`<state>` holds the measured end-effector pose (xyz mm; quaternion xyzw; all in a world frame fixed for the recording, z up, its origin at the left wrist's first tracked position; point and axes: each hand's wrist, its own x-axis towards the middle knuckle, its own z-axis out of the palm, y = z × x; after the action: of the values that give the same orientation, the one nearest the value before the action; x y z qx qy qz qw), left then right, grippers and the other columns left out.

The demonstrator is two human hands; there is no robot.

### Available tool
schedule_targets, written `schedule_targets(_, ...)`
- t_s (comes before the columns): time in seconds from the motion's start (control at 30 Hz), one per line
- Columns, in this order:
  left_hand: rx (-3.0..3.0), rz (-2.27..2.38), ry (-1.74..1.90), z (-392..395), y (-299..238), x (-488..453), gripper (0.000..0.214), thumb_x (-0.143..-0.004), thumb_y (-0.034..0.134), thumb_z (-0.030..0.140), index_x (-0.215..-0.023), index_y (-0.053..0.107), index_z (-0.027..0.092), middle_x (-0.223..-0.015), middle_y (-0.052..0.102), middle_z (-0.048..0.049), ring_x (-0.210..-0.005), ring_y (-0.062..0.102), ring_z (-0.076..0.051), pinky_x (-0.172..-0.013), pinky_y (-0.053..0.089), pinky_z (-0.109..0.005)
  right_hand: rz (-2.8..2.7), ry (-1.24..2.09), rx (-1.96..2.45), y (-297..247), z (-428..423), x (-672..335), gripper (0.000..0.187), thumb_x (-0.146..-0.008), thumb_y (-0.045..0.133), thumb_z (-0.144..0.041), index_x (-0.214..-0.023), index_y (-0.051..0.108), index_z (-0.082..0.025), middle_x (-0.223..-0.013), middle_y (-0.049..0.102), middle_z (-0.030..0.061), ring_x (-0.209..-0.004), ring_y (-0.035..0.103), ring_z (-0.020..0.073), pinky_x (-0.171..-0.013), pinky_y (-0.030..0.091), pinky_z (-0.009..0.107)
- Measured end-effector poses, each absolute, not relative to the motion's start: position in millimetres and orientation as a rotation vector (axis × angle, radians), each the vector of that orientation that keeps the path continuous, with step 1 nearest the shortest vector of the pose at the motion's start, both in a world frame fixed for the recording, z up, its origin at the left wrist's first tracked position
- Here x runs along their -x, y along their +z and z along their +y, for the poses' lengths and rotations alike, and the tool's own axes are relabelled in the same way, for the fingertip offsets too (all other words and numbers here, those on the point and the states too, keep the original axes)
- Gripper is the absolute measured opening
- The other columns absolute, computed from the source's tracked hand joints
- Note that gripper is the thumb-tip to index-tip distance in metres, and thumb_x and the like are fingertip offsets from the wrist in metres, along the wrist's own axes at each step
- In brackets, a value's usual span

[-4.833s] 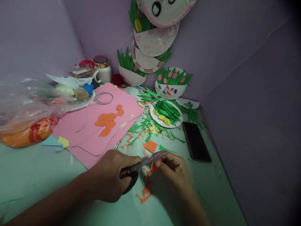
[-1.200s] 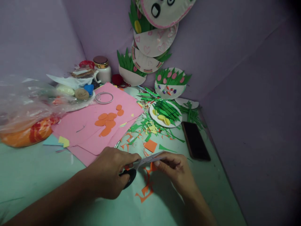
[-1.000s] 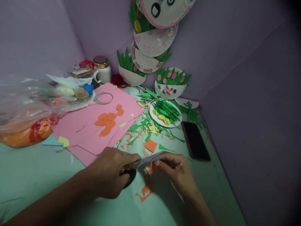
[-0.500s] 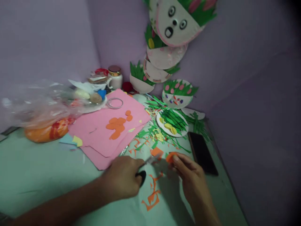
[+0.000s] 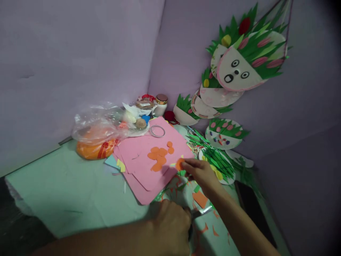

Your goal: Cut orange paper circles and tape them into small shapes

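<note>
My left hand (image 5: 173,225) is closed around the dark handle of a pair of scissors (image 5: 202,210), whose blades point right over the table. Between the fingertips of my right hand (image 5: 199,172) is a small rounded orange paper piece (image 5: 180,164), held over the right edge of the pink paper sheets (image 5: 141,188). Several orange paper cutouts (image 5: 158,156) lie in a cluster on the pink paper. An orange paper rectangle (image 5: 200,199) rests on the table beneath my right forearm, among thin orange scraps (image 5: 204,228).
A white plate (image 5: 231,180) holds green paper strips and yellow pieces. Beside my right arm lies a black phone (image 5: 253,209). At the back left are a plastic bag (image 5: 98,128) and a lidded jar (image 5: 161,106). Decorated paper-plate crafts (image 5: 237,71) hang by the wall.
My right hand has carried the orange piece leftward to the pink paper. My left hand, still holding the scissors, sits lower in view. The camera has turned left and up.
</note>
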<state>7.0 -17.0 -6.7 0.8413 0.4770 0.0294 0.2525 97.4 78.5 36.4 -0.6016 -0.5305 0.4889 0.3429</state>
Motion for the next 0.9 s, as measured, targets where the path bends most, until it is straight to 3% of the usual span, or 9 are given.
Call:
schedule_targets(0.1, -2.243, 1.298, 0.105, -16, -5, -4, 0.028, -0.059, 0.056, 0.023, -0.084, 0.064, 0.012, -0.070, 0.068, -0.0145, -0.066, 0.065, -0.032, -0.065, 0.047, -0.041, -1.420, 1.268, 1.540, 41, 108, -81, 0.037, -0.059, 0.067, -0.017, -0.096, 0.067, -0.014, -0.067, 0.068, 0.0025, -0.045, 0.057, 0.0105, -0.044, 0.047, 0.024)
schedule_targets(0.17, -2.206, 1.311, 0.122, -15, -1, 0, 0.026, -0.061, 0.055, 0.022, -0.083, 0.064, 0.013, -0.070, 0.069, -0.0153, -0.068, 0.066, -0.034, -0.064, 0.047, -0.042, -1.435, 1.193, 1.547, 47, 117, -95, 0.039, -0.063, 0.063, -0.019, -0.101, 0.064, -0.014, -0.075, 0.069, 0.0039, -0.051, 0.060, 0.0114, -0.050, 0.049, 0.025)
schedule_targets(0.33, -2.056, 1.420, 0.205, -12, 7, 6, 0.022, -0.072, 0.046, 0.018, -0.088, 0.061, 0.019, -0.079, 0.070, -0.0113, -0.074, 0.067, -0.028, -0.060, 0.047, -0.034, -1.447, 0.848, 1.723, 53, 88, -182, 0.024, -0.063, 0.062, -0.032, -0.080, 0.066, -0.015, -0.064, 0.064, 0.0003, -0.053, 0.055, 0.0116, -0.054, 0.043, 0.025)
schedule_targets(0.47, -1.818, 1.434, 0.593, -6, 3, 9, 0.022, -0.075, 0.049, 0.017, -0.094, 0.059, 0.022, -0.079, 0.069, -0.0031, -0.072, 0.064, -0.019, -0.059, 0.046, -0.025, -1.571, 0.799, 1.893, 24, 44, -214, 0.022, -0.060, 0.066, -0.038, -0.065, 0.067, -0.016, -0.057, 0.063, 0.0018, -0.050, 0.053, 0.0153, -0.049, 0.038, 0.027)
schedule_targets(0.6, -1.731, 1.377, 0.821, 0, -9, 9, 0.025, -0.077, 0.050, 0.018, -0.100, 0.058, 0.021, -0.077, 0.067, -0.0011, -0.070, 0.062, -0.016, -0.060, 0.047, -0.024, -1.705, 0.707, 1.985, -6, 24, -198, 0.030, -0.058, 0.071, -0.037, -0.083, 0.070, -0.021, -0.072, 0.065, 0.0029, -0.063, 0.055, 0.0184, -0.056, 0.037, 0.028)
schedule_targets(0.7, -1.691, 1.352, 0.844, -1, -14, 8, 0.027, -0.077, 0.051, 0.018, -0.103, 0.057, 0.020, -0.079, 0.067, -0.0015, -0.072, 0.061, -0.016, -0.061, 0.047, -0.023, -1.753, 0.656, 1.995, -14, 23, -189, 0.024, -0.059, 0.071, -0.031, -0.081, 0.069, -0.022, -0.082, 0.062, 0.0042, -0.070, 0.055, 0.0194, -0.058, 0.034, 0.028)
schedule_targets(0.83, -1.595, 1.308, 0.781, -5, -15, 3, 0.019, -0.077, 0.051, 0.020, -0.094, 0.058, 0.018, -0.073, 0.062, -0.0005, -0.068, 0.056, -0.014, -0.058, 0.045, -0.022, -1.761, 0.771, 1.964, -18, 22, -197, 0.008, -0.063, 0.064, -0.027, -0.065, 0.063, -0.019, -0.066, 0.060, 0.0027, -0.061, 0.053, 0.0182, -0.054, 0.034, 0.028)
schedule_targets(0.9, -1.491, 1.248, 0.768, -6, -15, 0, 0.013, -0.076, 0.051, 0.020, -0.087, 0.057, 0.017, -0.065, 0.055, 0.0018, -0.062, 0.051, -0.012, -0.053, 0.041, -0.020, -1.762, 0.895, 1.926, -20, 16, -203, 0.012, -0.066, 0.061, -0.028, -0.059, 0.058, -0.019, -0.055, 0.059, 0.0003, -0.052, 0.052, 0.0164, -0.050, 0.034, 0.027)
